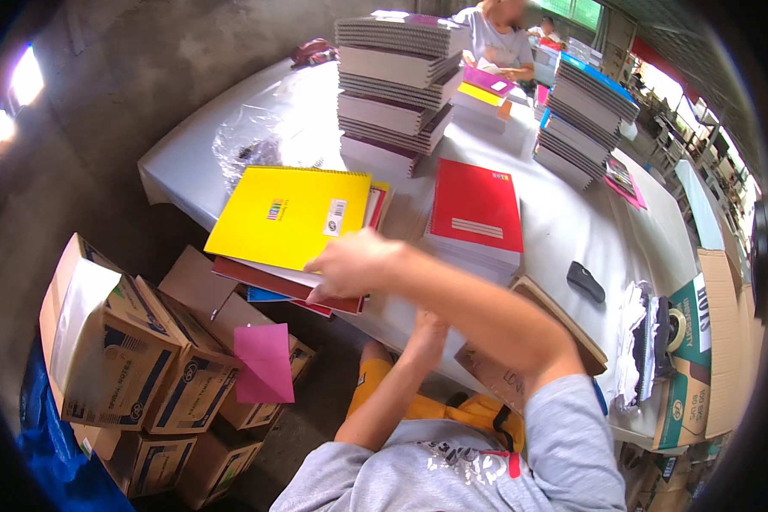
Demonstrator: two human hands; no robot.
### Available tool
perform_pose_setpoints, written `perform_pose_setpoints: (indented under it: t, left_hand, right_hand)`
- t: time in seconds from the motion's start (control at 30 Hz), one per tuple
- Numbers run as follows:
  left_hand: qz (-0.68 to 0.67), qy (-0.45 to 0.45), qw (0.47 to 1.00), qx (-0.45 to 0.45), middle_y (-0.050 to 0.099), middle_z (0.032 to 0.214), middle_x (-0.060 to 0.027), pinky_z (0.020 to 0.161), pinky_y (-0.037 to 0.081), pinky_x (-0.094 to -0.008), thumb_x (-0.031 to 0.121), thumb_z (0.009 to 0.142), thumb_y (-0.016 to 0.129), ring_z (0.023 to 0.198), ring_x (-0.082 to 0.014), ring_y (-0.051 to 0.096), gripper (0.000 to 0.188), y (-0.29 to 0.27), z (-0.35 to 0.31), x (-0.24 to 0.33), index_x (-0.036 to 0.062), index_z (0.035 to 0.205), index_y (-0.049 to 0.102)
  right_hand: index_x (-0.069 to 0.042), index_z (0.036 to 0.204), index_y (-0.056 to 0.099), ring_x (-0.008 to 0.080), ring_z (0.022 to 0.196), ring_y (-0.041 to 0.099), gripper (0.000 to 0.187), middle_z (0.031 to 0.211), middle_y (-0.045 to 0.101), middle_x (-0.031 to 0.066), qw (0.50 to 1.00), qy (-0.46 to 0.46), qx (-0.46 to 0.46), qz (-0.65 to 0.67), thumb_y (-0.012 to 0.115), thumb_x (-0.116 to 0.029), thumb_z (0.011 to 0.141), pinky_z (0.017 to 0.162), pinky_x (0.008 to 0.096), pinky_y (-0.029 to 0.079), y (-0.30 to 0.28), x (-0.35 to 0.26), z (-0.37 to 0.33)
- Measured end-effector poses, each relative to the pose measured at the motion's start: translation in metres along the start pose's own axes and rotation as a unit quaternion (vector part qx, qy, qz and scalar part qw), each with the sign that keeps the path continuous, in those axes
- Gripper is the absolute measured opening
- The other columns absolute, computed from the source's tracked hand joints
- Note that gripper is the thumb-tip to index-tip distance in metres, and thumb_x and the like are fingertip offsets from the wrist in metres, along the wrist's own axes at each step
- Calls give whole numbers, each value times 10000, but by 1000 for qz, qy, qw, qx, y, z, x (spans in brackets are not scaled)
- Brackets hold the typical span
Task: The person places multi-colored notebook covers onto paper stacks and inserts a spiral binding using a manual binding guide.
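A yellow spiral notebook [290, 218] lies on top of a small stack of notebooks at the table's near left edge. Beneath it, brown, red and blue covers stick out. My right hand [354, 263] reaches across to the left and pinches the yellow notebook's near right corner, one finger on the cover and the thumb at its lower edge. My left hand [431, 335] is held close to the table's front edge, below my right forearm, which hides its fingers. Beyond that forearm, a stack of notebooks with a red cover [476, 205] stands on the table.
Tall stacks of spiral notebooks [392, 94] and blue-topped ones [580, 119] rise at the back. Clear plastic wrap [249, 141] lies at left. Cardboard boxes [124, 367] and a pink sheet [264, 363] are lower left. A dark object [586, 282] lies right. Another person [499, 47] sits across.
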State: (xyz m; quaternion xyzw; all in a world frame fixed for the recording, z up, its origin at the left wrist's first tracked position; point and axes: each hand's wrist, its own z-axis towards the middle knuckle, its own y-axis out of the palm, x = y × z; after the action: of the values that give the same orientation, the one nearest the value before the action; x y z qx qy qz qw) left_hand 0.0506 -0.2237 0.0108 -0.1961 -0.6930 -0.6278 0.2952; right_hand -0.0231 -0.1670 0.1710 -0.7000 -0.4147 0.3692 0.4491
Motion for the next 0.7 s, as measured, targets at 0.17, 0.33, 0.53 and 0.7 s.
perform_pose_setpoints:
  t: [0.17,0.33,0.53,0.7]
  left_hand:
    - [536,295,790,-35,583,1007,-139,739,457,-313,332,876,573,878,-245,587,459,16,74,21,-26,1160,533]
    - [689,252,672,98,492,1217,-274,942,388,-487,474,829,569,1115,-431,477,652,0,165,22,2,1263,451]
    - [758,47,649,41,485,1247,-233,973,352,-479,574,749,597,1199,-383,428,796,-7,192,3,66,1330,401]
    - [733,83,673,-48,396,1376,-177,985,291,-565,641,693,618,1297,-359,328,863,-25,189,11,167,1376,387]
  right_hand:
    - [-83,1141,607,237,872,645,387,1034,644,148,974,105,143,145,592,-346,858,762,317,508,-3,160,-89]
    - [-28,1246,429,257,888,592,611,1082,565,169,772,453,211,394,586,-457,839,691,451,514,89,274,-147]
    - [-6,1088,513,281,876,593,503,975,573,128,605,485,219,592,566,-453,862,733,450,503,156,316,-144]
    - [-39,1035,580,194,815,594,331,951,605,78,589,361,205,693,664,-275,820,746,381,508,172,338,-166]
